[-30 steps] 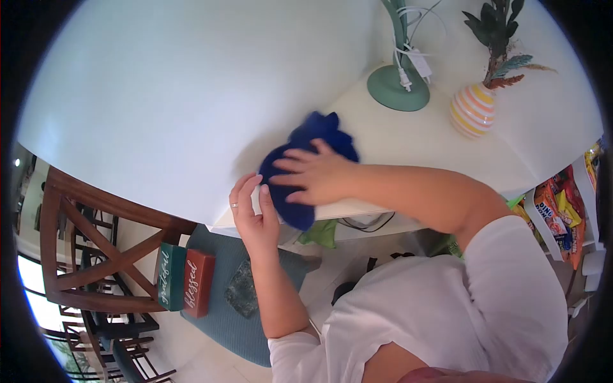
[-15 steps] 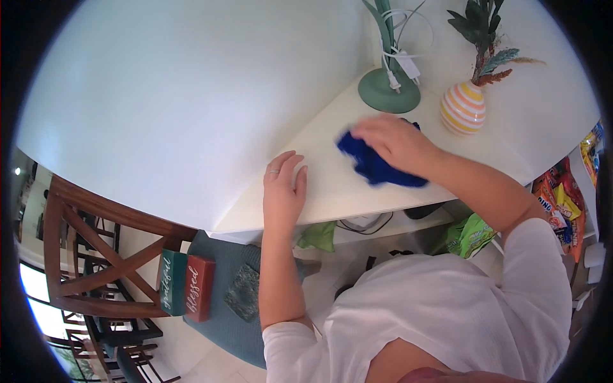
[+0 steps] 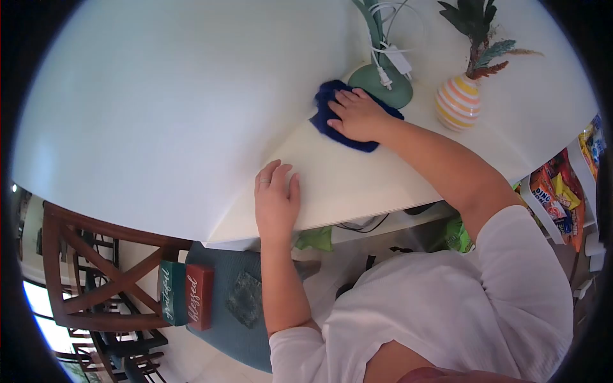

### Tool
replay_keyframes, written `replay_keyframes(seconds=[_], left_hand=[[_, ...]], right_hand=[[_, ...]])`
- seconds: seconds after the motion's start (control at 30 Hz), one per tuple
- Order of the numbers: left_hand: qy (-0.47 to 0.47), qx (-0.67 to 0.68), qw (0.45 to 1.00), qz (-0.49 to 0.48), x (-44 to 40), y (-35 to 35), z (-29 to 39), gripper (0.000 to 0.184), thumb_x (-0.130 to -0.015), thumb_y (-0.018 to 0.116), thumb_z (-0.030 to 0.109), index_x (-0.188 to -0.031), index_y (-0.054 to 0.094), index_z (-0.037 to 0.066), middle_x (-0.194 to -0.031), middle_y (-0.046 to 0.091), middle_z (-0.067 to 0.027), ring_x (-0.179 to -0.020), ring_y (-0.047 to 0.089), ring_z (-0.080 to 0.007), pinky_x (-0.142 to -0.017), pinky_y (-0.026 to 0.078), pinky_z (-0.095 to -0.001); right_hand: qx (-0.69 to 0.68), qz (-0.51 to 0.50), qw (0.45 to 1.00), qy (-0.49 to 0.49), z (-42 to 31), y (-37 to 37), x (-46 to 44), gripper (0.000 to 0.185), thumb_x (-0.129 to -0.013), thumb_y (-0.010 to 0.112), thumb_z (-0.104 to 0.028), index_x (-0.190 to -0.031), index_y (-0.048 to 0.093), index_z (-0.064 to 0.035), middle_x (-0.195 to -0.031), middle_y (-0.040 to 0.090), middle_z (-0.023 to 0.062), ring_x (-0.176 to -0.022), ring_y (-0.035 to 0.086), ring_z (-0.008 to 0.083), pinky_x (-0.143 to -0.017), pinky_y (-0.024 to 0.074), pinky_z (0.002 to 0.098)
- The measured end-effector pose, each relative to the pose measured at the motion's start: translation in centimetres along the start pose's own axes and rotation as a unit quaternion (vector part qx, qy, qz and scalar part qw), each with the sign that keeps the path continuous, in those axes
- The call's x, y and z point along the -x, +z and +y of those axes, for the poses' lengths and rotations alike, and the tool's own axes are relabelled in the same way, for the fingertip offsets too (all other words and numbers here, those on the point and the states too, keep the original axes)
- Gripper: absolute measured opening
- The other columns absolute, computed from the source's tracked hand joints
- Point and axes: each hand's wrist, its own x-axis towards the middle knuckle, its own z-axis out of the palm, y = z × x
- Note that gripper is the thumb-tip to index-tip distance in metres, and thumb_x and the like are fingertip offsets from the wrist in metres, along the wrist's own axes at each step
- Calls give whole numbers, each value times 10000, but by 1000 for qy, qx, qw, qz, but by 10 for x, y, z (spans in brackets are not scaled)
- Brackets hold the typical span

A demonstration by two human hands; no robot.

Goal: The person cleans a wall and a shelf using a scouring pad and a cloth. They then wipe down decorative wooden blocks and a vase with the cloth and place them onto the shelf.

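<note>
A dark blue cloth [image 3: 332,121] lies spread on the white corner shelf top [image 3: 357,185], against the wall side. My right hand [image 3: 359,116] holds it pressed to the surface, fingers slightly bent over the fabric and thumb apart. Just behind the cloth, close to its edge, stands the round green base [image 3: 396,92] of a lamp-like stand with a white cord and plug [image 3: 384,78] hanging on it. My left hand [image 3: 277,201] rests open near the left front edge of the top, its fingers apart and holding nothing.
A striped vase [image 3: 458,103] with dried stems stands right of the green base. Snack packets [image 3: 554,195] fill bins at the right. Below left, a wooden chair [image 3: 115,268] carries a green block [image 3: 172,290] and a red block [image 3: 199,297] with lettering.
My right hand has slid the blue cloth left and back, up to the green base. The cloth lies flatter under it. My left hand stays on the shelf top.
</note>
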Motion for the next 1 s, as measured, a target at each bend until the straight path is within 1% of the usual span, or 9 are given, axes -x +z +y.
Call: replay_keyframes(seconds=[0.2, 0.37, 0.47, 0.57, 0.63, 0.7, 0.77, 0.87, 1.0], left_hand=[[3, -19, 999, 27, 1, 0, 2, 191, -848, 616, 136, -1008, 614, 32, -1145, 574, -168, -1065, 533, -368, -883, 456, -443], [17, -23, 999, 40, 4, 0, 3, 192, -845, 616, 129, -1009, 613, 30, -1145, 573, -162, -1076, 524, -370, -902, 441, -450], [16, -36, 999, -25, 2, -4, 4, 214, -857, 608, 143, -1047, 624, 46, -1198, 568, -159, -1127, 515, -352, -948, 424, -429], [92, -20, 991, -96, -18, -5, 17, 223, -851, 613, 134, -1058, 625, 52, -1226, 564, -147, -1150, 509, -350, -967, 416, -428], [164, -15, 983, -84, -48, 6, 41, 241, -846, 622, 126, -1075, 623, 51, -1250, 562, -131, -1173, 501, -349, -981, 410, -424], [236, 29, 965, -108, -81, 37, 63, 316, -875, 605, 182, -1167, 587, 63, -1300, 531, -123, -1226, 465, -348, -1015, 380, -446], [263, -44, 953, -146, -106, 77, 79, 497, -899, 576, 338, -1300, 481, 59, -1390, 440, -149, -1305, 383, -349, -1055, 330, -480], [227, -77, 961, -138, -138, 128, 83, 752, -861, 555, 533, -1385, 361, 31, -1456, 336, -184, -1359, 303, -350, -1083, 276, -505], [144, -48, 975, -163, -158, 159, 84, 946, -786, 566, 647, -1404, 305, -19, -1471, 290, -210, -1383, 253, -329, -1092, 244, -507]], right_hand=[[-34, -47, 998, -31, -10, -22, 59, 569, -943, 400, -458, -1361, 425, -73, -1479, 301, 177, -1373, 270, 313, -1073, 256, 525], [-20, -68, 997, -23, 9, -49, 123, 558, -935, 425, -459, -1359, 432, -95, -1476, 314, 159, -1376, 272, 297, -1069, 261, 529], [-18, -69, 997, -2, 34, -64, 165, 551, -927, 454, -444, -1343, 445, -82, -1472, 321, 159, -1371, 281, 303, -1067, 260, 530], [-16, -62, 997, 37, 44, -74, 192, 544, -916, 483, -428, -1325, 462, -69, -1466, 333, 157, -1364, 291, 305, -1064, 265, 522], [-13, -59, 997, 55, 43, -78, 201, 543, -910, 495, -420, -1318, 471, -62, -1462, 342, 156, -1362, 296, 302, -1064, 269, 513], [-11, -47, 997, 56, 42, -76, 202, 546, -905, 503, -421, -1315, 478, -62, -1456, 351, 155, -1361, 299, 297, -1067, 270, 503], [-15, -39, 998, 55, 42, -77, 203, 549, -901, 508, -424, -1314, 482, -63, -1452, 357, 154, -1360, 301, 293, -1069, 269, 498], [-29, -34, 997, 55, 43, -78, 204, 554, -899, 511, -430, -1314, 486, -64, -1450, 361, 151, -1360, 302, 288, -1072, 265, 497], [-45, -32, 997, 56, 45, -80, 202, 557, -895, 514, -439, -1314, 490, -71, -1451, 361, 145, -1360, 303, 283, -1076, 259, 497]])
